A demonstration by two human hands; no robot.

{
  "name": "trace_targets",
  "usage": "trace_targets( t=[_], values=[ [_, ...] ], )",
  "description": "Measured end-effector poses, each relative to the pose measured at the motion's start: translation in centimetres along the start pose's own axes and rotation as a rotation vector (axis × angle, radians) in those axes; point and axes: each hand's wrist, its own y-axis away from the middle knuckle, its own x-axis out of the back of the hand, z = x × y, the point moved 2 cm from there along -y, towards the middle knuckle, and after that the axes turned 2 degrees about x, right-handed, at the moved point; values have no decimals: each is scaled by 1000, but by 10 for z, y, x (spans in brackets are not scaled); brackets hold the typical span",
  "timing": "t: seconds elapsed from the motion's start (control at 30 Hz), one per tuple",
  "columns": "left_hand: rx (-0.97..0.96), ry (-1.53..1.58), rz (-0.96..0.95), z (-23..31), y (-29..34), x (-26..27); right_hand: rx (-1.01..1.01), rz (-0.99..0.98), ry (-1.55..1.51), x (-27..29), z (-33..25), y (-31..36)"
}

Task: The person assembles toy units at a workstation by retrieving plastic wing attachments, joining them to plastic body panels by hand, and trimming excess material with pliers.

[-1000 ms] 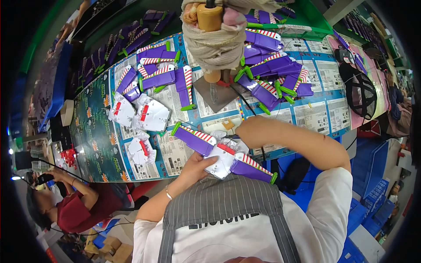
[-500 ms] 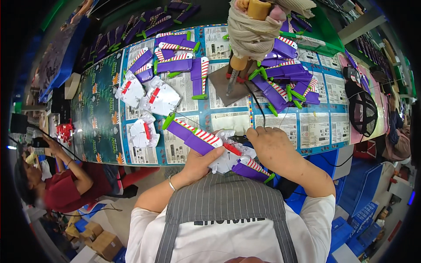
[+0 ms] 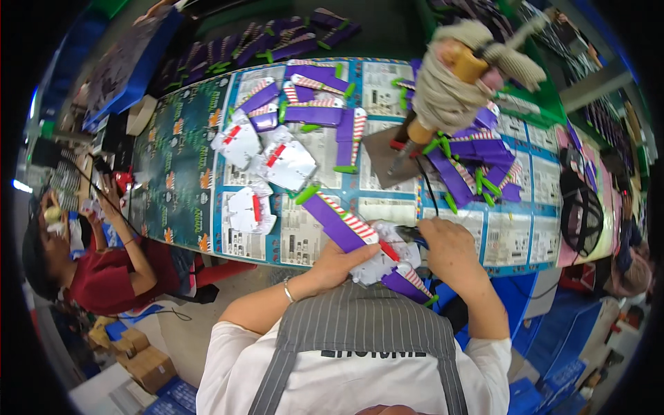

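Observation:
My left hand is closed on a white plastic toy body at the table's near edge. A red strip crosses the body. A purple wing with a red-and-white striped edge and green tip slants up to the left from it. A second purple wing sticks out at lower right. Beside the body, my right hand is closed around a slim dark tool; its kind and tip are unclear. Left of the wing lie three white toy bodies with red strips.
Loose purple wings lie at the table's back, more in a pile at right. A cloth-wrapped tool with a metal tip stands over a brown plate. A black cable runs toward my right hand. A person sits at left.
The view has shifted, so the table's things appear farther right and a little lower. My right hand has moved slightly back from the toy body. The left grip stays the same.

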Motion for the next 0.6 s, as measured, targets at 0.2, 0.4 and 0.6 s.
trace_targets(
  t=[0.2,0.4,0.6],
  values=[
    [-13,-256,-279,25,-3,-17,-239,13,-742,-22,13,42],
    [-681,-1440,381,69,-24,68,-652,798,-616,25,114,133],
    [-532,-1937,648,72,-23,95,-1051,839,-379,44,222,194]
  ],
)
